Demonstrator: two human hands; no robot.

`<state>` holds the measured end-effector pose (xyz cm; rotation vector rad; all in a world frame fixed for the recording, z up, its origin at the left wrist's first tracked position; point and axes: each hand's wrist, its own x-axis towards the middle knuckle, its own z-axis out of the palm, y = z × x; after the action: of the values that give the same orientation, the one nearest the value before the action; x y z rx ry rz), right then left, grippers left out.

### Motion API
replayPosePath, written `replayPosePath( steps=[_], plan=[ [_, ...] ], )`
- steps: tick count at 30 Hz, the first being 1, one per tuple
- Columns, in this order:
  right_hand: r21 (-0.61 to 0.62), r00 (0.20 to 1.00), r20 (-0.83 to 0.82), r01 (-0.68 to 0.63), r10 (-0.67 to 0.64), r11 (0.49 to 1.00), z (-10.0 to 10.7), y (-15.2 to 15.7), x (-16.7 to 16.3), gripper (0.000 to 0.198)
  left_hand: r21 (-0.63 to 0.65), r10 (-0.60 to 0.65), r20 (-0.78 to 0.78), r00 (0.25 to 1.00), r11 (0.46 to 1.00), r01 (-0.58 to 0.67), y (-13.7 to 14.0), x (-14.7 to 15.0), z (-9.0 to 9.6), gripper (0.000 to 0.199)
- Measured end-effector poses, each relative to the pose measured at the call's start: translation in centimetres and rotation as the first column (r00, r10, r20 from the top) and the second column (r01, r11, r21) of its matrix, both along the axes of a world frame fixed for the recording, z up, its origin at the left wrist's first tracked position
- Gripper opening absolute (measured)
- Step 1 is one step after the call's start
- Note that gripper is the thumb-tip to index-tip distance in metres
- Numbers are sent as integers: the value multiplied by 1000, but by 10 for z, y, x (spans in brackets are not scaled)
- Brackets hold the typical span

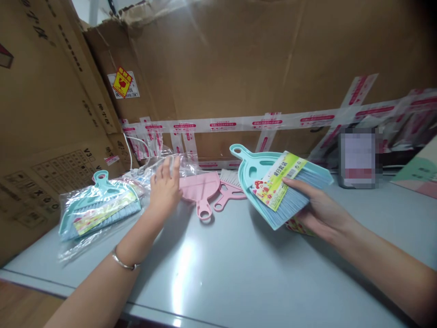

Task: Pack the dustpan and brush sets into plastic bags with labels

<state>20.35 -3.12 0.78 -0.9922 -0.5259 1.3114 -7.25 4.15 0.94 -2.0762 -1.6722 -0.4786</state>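
My right hand (317, 209) grips a turquoise dustpan (247, 175) with a blue-bristled brush (290, 200) nested in it, thumb on top and fingers underneath. A yellow-green printed card band (280, 180) wraps the set, which is held tilted above the table. My left hand (166, 182) is raised with its fingers apart, holding nothing, by a pink dustpan (201, 187). Right of that pan lies a pink brush (230, 193) with pale bristles, partly hidden. Crumpled clear plastic (184, 161) spreads behind my left hand. Further left, another turquoise dustpan set (100, 205) lies in a clear bag.
A large cardboard box (211, 59) with pink-printed tape stands along the back of the grey table (218, 273). Another carton (51, 127) rises at the left. A phone-like device with a blurred screen (358, 157) stands at the right, near a green and pink box (419, 168).
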Motion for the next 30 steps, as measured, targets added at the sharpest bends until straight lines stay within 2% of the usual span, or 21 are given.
replayPosePath(
  steps=[3, 6, 10, 13, 15, 18, 21, 23, 26, 30],
  plan=[
    [-95, 997, 55, -52, 58, 994, 1, -6, -2, 39, -100, 184, -67, 981, 977, -191, -1, -8, 7, 50],
    [-123, 990, 126, -54, 70, 991, 3, -12, -6, 42, -167, 186, -84, 979, 966, -198, -1, -10, 12, 34],
    [-81, 983, 124, -129, 138, 988, -1, -17, -9, 44, 6, 22, -43, 999, 1000, -22, -3, 2, 12, 22],
    [-81, 960, 174, -210, 222, 974, -5, -18, -11, 45, 96, -137, -11, 990, 986, 138, -9, 15, 7, 18],
    [-59, 942, 227, -240, 247, 969, -8, -19, -13, 44, 167, -245, 0, 969, 956, 242, -13, 21, 3, 17],
    [-29, 930, 279, -241, 239, 970, -12, -20, -17, 43, 285, -391, -15, 920, 881, 379, -19, 30, -3, 19],
    [-30, 937, 233, -260, 260, 965, -16, -20, -20, 48, 379, -489, -54, 870, 797, 471, -24, 39, -9, 23],
    [-43, 949, 154, -272, 276, 961, -19, -19, -23, 54, 396, -538, -87, 838, 753, 525, -27, 44, -12, 17],
    [-82, 966, 50, -250, 255, 965, -23, -16, -27, 60, 351, -599, -103, 794, 725, 592, -31, 48, -14, 13],
    [-70, 968, 110, -219, 226, 973, -30, -14, -32, 61, 299, -678, -7, 735, 700, 649, -32, 50, -16, 14]
  ],
)
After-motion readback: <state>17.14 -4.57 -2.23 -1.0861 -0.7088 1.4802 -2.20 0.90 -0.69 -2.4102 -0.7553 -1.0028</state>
